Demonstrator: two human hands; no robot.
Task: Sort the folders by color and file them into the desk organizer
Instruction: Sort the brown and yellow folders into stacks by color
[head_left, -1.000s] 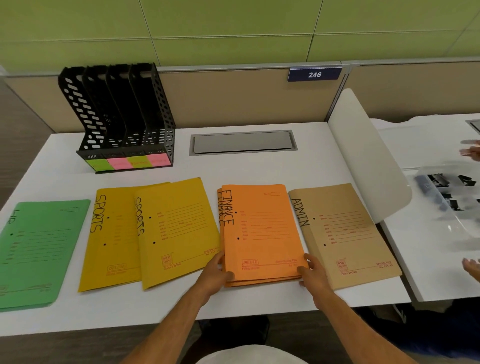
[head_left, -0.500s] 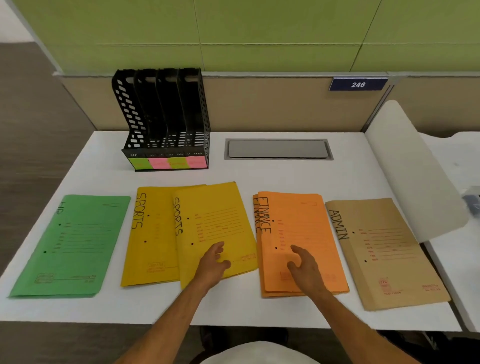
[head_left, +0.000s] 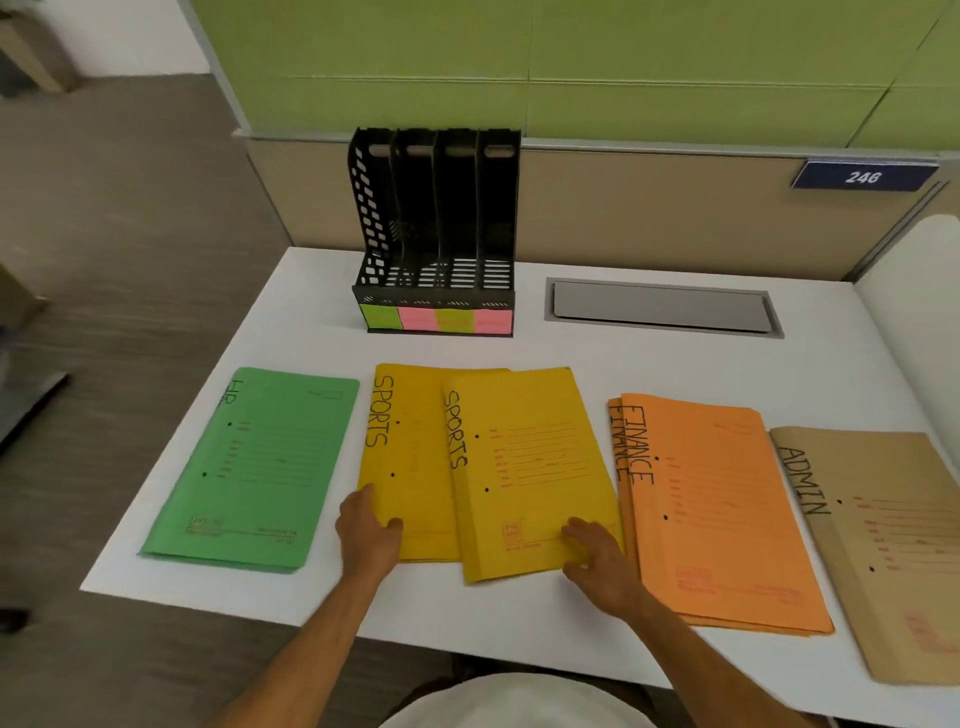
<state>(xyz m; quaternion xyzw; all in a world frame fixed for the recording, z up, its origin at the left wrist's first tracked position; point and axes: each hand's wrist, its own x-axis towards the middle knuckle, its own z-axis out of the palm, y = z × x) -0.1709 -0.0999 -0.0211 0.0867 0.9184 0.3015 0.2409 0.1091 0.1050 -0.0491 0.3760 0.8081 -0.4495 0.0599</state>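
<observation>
Two yellow SPORTS folders lie overlapped at the desk's middle: the left one (head_left: 410, 457) partly under the right one (head_left: 530, 467). My left hand (head_left: 366, 530) rests on the left folder's lower left edge, thumb on top. My right hand (head_left: 597, 561) lies flat, fingers spread, on the right folder's lower right corner. A green HR folder (head_left: 260, 467) lies at the left. Orange FINANCE folders (head_left: 711, 509) are stacked to the right, then a tan ADMIN folder (head_left: 883, 545). The black desk organizer (head_left: 441, 228) stands behind, its slots empty, with green and pink labels.
A grey cable hatch (head_left: 660, 312) is set into the white desk (head_left: 519, 343) right of the organizer. A beige partition with a blue 246 plate (head_left: 862, 176) runs behind. A white curved divider (head_left: 930, 270) stands at the far right. Floor lies to the left.
Both hands left the orange FINANCE stack and moved left onto the two yellow SPORTS folders. The view has swung left and closer.
</observation>
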